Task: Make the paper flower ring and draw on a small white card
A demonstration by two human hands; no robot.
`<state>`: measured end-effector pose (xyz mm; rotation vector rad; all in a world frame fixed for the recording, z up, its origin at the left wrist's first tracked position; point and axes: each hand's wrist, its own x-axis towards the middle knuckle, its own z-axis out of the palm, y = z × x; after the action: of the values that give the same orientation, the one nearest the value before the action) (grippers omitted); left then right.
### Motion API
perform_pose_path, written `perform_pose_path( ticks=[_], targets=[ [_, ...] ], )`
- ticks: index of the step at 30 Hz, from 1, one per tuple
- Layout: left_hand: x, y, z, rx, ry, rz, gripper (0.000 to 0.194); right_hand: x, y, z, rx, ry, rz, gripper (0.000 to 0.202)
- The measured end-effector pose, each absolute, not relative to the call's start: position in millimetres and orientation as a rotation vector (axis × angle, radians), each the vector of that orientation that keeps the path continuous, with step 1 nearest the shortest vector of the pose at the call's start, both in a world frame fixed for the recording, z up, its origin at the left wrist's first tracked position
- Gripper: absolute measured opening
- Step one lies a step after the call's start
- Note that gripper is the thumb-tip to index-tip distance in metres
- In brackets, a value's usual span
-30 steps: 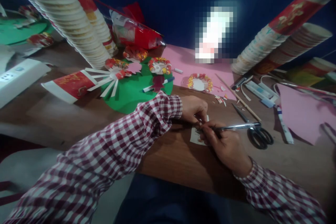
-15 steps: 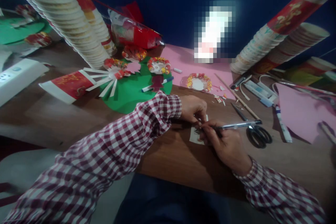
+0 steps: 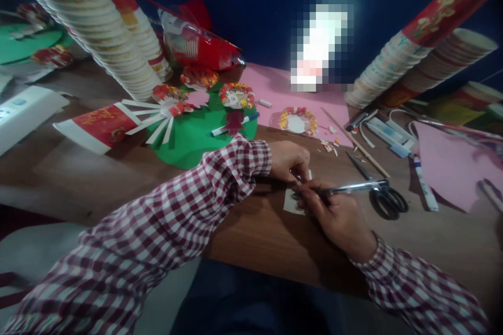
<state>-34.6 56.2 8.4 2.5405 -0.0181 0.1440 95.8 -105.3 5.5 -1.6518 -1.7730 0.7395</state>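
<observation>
My right hand [image 3: 338,217] is closed around a pen [image 3: 356,187], whose clear barrel and dark cap end slant off to the right. Its tip is hidden by my fingers, over a small pale piece of paper [image 3: 291,203] with dark marks on it. My left hand [image 3: 290,160] bends down at the paper's upper edge, thumb and fingers curled together and holding it against the brown table. Just right of the pen lie black-handled scissors [image 3: 389,203].
Behind my hands are a green disc [image 3: 176,152] with paper-cup crafts, a curled paper ring [image 3: 297,121] on pink paper [image 3: 267,81], and a wooden stick [image 3: 353,141]. Tall paper-cup stacks stand left [image 3: 98,26] and right [image 3: 416,42]. A white marker [image 3: 425,183] lies right.
The view has shifted slightly. My right hand and the pen have moved very little, with the pen's far end a touch further left. My left hand stays at the paper.
</observation>
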Motion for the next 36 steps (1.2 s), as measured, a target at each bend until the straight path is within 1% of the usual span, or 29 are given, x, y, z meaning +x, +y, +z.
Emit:
perform_pose_path(
  ticks=[10, 17, 36],
  targets=[
    [-33.4, 57.8, 2.9, 2.514, -0.035, 0.165, 0.026, 94.8, -105.3, 5.7, -1.659, -1.77, 0.719, 0.022],
    [-35.6, 56.6, 3.6, 2.517, -0.039, 0.181, 0.024, 93.1, -104.7, 9.8, -1.644, -1.774, 0.722, 0.02],
    [-34.1, 56.0, 5.5, 2.525, -0.013, 0.173, 0.025, 94.5, -104.7, 6.9, -1.598, -1.825, 0.656, 0.013]
  ],
)
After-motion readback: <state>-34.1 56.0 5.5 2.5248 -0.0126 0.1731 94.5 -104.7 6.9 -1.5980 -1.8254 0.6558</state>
